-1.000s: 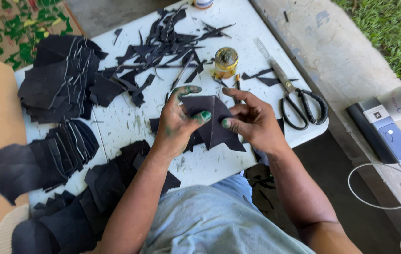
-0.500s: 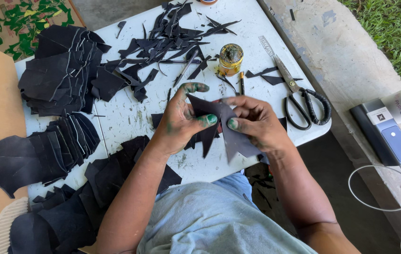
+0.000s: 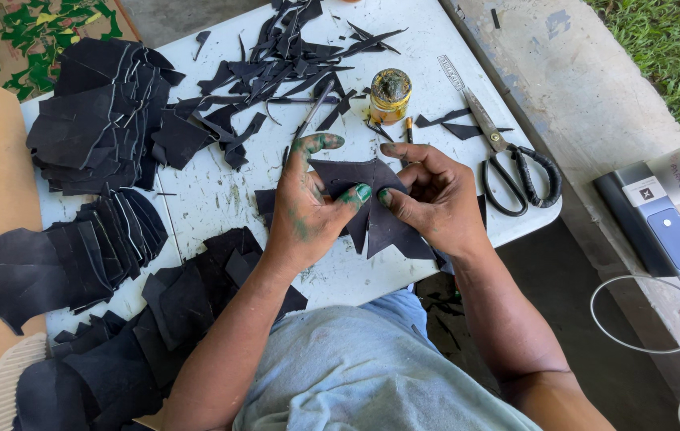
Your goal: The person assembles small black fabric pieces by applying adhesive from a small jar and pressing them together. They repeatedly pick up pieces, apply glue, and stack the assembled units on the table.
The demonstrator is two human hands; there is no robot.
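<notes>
Just above the near edge of the counter (image 3: 220, 199), we pinch the black leaf-shaped cutout (image 3: 376, 219) between both hands, left hand (image 3: 308, 211) and right hand (image 3: 436, 199) equally close, its points fanning downward.

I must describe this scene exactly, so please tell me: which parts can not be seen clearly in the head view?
- Black star-like cut piece: its sides are covered by the left hand and right hand.
- Small glass jar with stained lid: its contents are hidden by the lid.
- Stacks of black cut sheets: lower layers hidden by the top ones.
- White cable: cut off at the right edge.
</notes>
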